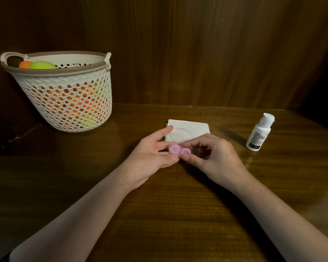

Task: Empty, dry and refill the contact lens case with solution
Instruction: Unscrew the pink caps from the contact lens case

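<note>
Wooden tabletop [159, 214], dark brown and grained, fills the lower two thirds of the frame; dark wooden panel wall [197, 44] rises behind it.

Basket [68, 95], cream perforated plastic with a brown rim, upper left of the frame, standing on the tabletop against the wall. Orange and yellow-green balls [43, 65] show over the rim and through the holes.

Two bare forearms enter from the lower corners and converge at centre frame.

Left hand [150, 157], palm turned inward and upward, index finger extended toward the tissue, thumb pressed on the near edge of the case; its fingers pinch the left end of the case.

Right hand [212, 157], back facing the camera, fingers curled, thumb and forefinger gripping the right end of the case.

Tissue [195, 128], white, folded, flat on the tabletop just beyond the hands; a clear rounded lid-like piece [180, 134] lies on it, identity uncertain.

Solution bottle [258, 132], white with a white cap and printed label, upright, right of centre, well apart from the hands.

Contact lens case [178, 149], pink, two round caps side by side, held between both hands at centre frame, just in front of the tissue.
</note>
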A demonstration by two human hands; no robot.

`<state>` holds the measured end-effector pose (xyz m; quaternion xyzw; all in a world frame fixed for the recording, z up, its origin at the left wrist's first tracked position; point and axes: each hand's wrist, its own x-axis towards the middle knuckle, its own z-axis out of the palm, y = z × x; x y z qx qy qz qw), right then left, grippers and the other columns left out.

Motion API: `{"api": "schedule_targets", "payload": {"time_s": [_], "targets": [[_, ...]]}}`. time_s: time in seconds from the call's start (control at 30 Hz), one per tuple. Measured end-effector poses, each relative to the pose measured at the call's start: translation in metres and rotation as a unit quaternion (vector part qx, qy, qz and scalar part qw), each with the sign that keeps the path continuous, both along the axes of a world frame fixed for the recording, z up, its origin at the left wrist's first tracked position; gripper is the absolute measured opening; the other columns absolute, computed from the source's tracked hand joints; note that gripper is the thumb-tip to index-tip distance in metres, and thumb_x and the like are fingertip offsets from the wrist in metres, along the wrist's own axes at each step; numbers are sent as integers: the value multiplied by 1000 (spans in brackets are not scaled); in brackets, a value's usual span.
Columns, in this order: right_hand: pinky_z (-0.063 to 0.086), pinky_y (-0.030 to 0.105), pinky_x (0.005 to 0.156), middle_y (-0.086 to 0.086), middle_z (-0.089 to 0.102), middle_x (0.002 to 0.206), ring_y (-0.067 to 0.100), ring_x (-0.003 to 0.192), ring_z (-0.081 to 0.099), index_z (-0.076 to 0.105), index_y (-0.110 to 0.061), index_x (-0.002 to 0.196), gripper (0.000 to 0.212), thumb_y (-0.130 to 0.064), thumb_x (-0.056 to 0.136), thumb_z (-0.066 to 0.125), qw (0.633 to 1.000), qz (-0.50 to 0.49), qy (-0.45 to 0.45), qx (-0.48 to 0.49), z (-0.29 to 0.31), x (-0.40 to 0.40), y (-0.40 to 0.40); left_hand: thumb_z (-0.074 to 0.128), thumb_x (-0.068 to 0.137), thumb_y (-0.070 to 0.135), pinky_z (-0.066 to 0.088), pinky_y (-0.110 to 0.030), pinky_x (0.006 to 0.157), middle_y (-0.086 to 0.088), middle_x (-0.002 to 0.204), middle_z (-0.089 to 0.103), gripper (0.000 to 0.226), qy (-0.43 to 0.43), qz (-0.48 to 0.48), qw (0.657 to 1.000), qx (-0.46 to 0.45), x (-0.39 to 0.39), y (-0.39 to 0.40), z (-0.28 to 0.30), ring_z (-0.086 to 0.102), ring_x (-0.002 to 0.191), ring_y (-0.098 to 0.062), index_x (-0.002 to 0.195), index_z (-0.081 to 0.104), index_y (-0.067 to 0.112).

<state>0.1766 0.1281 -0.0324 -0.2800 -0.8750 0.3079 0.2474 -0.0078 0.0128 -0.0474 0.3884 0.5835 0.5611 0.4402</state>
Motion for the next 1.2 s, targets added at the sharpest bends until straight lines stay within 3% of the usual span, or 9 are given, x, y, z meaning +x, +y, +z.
{"api": "schedule_targets", "payload": {"time_s": [0.13,0.33,0.47,0.7,0.9,1.2], "targets": [[44,17,78,-31,67,105,-7,103,59,69,-54,94,19,-47,86,85,1000,-2,-3,4,1,-1,0,81,89,-4,56,-50,111,-4,151,64,91,4,2,1000,-2,1,0,1,70,129,-23,160,43,39],[47,20,76,-33,72,94,-9,96,63,74,-43,92,16,-49,83,86,1000,-14,14,-5,-4,-3,2,77,91,-8,55,-50,112,-7,155,60,90,5,3,1000,-4,1,0,2,71,128,-24,161,43,39],[47,21,77,-43,67,102,-14,101,59,72,-44,93,13,-48,87,83,1000,-3,24,-15,-7,-5,3,78,92,-6,55,-49,112,-5,152,63,89,4,-1,1000,0,2,-1,2,72,126,-22,160,43,40],[56,32,93,-21,78,100,0,100,70,79,-32,99,7,-30,102,73,987,-26,132,-86,1,6,13,80,88,-7,57,-48,109,-4,147,66,90,-3,27,1000,1,-2,1,4,72,126,-21,156,47,41],[49,24,80,-18,81,87,-5,87,73,82,-29,95,15,-31,104,71,991,-4,-14,-137,-3,14,24,79,88,-8,56,-50,111,-3,150,64,92,-18,75,997,7,-11,-1,6,67,132,-24,157,43,42],[56,29,91,-25,78,89,-5,93,70,78,-38,96,10,-36,103,72,994,-23,-89,-55,-4,12,27,80,87,-3,55,-48,112,0,144,69,83,-26,54,998,21,-8,-1,5,69,131,-22,154,51,37]]}}
